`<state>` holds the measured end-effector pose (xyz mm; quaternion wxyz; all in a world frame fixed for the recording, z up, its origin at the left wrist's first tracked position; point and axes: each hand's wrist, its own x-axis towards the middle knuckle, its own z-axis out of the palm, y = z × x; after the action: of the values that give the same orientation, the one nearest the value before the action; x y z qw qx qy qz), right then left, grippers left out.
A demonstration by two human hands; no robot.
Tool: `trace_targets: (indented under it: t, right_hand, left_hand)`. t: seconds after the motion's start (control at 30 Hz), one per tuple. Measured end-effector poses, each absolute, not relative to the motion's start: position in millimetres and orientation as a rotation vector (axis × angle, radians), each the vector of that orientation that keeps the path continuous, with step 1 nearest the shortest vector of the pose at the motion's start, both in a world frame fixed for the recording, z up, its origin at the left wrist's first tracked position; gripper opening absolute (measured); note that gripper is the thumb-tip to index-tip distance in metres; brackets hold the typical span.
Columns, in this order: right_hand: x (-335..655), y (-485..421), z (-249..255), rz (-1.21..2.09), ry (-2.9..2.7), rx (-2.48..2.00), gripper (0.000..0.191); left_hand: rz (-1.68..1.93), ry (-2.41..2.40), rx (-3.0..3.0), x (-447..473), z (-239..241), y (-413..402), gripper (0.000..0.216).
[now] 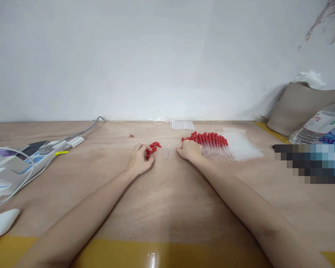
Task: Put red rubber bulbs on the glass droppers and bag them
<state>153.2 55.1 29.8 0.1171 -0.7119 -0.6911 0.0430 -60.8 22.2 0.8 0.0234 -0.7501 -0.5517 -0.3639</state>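
My left hand (pixel 139 158) is curled at a small pile of red rubber bulbs (pixel 155 144), thumb and fingertips closing around a bulb at its near side. To the right of the pile lie several thin clear tubes (pixel 171 149), side by side on the table. Knuckles up, my right hand (pixel 190 149) rests between these tubes and a row of clear droppers with red bulbs (pixel 213 139). Its fingers are folded together, and what they hold, if anything, is hidden beneath the hand. The droppers lie with their bulbs toward the wall.
A clear plastic bag (pixel 244 145) lies flat right of the droppers, and a small white packet (pixel 182 125) lies by the wall. At left are a power strip (pixel 35 163) with cables and a white object (pixel 2 222). A water bottle (pixel 320 121) is at right.
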Motion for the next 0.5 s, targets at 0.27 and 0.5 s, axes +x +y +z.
trace_targets:
  t: [0.27, 0.5]
  right_hand:
    - [145, 54, 25, 0.149, -2.021, -2.013, 0.039]
    - [138, 55, 29, 0.25, -2.066, -2.041, 0.032]
  left_hand:
    - [-1.075, -1.895, -2.312, -61, 2, 19, 0.012]
    - [-0.829, -1.673, -2.43, -36, 29, -8, 0.03]
